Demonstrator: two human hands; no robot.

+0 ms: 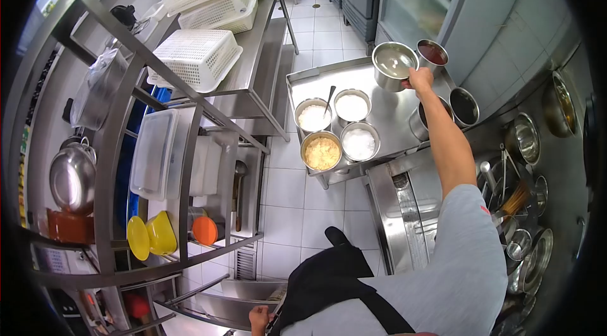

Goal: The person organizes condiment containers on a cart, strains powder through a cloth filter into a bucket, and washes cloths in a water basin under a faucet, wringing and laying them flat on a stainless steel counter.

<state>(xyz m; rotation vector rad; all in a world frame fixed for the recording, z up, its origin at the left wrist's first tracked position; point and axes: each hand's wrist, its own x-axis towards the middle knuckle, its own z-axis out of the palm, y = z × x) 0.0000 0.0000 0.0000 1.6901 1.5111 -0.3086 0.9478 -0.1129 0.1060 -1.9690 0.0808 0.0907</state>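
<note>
My right hand grips the near rim of a metal pot that holds a clear liquid; I cannot tell whether its base rests on the steel table. Beside it stands a pot of dark red liquid. Under my forearm and to its right are two pots with dark contents, one a dark pot. On the table's left half are a white-filled pot with a spoon, two more white-filled pots and a pot of yellowish crumbly food. My left hand is low by my apron, fingers curled, contents unclear.
At left, a metal rack holds plastic boxes and a yellow container. White perforated baskets lie on a steel bench behind it. Metal bowls and pans crowd the right side. A glass-door fridge stands at the back.
</note>
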